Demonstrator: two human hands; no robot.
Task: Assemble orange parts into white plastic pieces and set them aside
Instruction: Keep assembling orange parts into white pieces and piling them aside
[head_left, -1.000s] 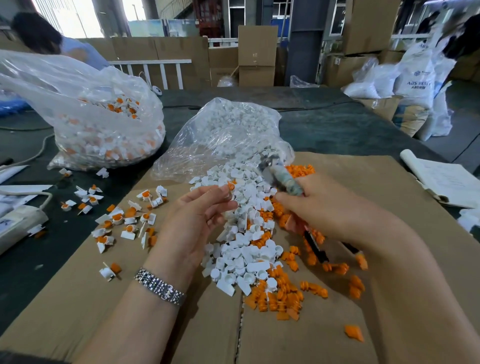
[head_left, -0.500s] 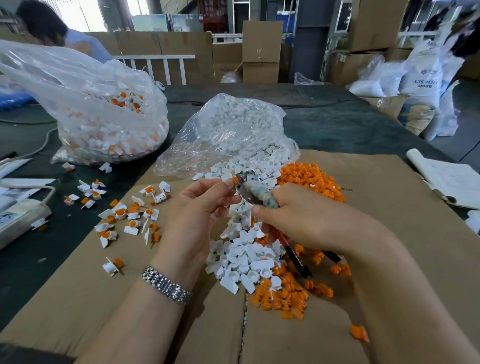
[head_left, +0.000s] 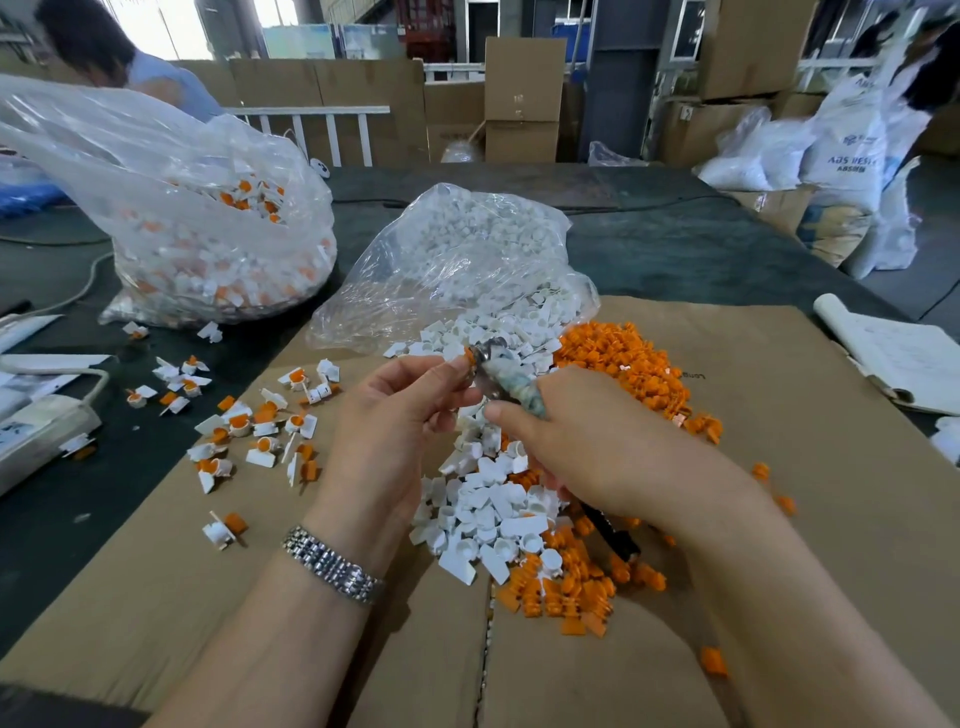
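Note:
My left hand pinches a small white piece with an orange part at its fingertips. My right hand grips pliers whose jaws meet that piece. Below the hands lies a pile of white plastic pieces on the cardboard sheet. Loose orange parts are heaped to the right and more orange parts lie nearer me. Several assembled white-and-orange pieces are scattered to the left.
A clear bag of white pieces lies open behind the hands. A larger bag of assembled pieces stands at the far left. A power strip sits at the left edge, papers at the right. A person is behind.
Both hands have lifted from the pile and come together. The pliers have swung left to the piece that my left hand holds, uncovering the orange heap on the right.

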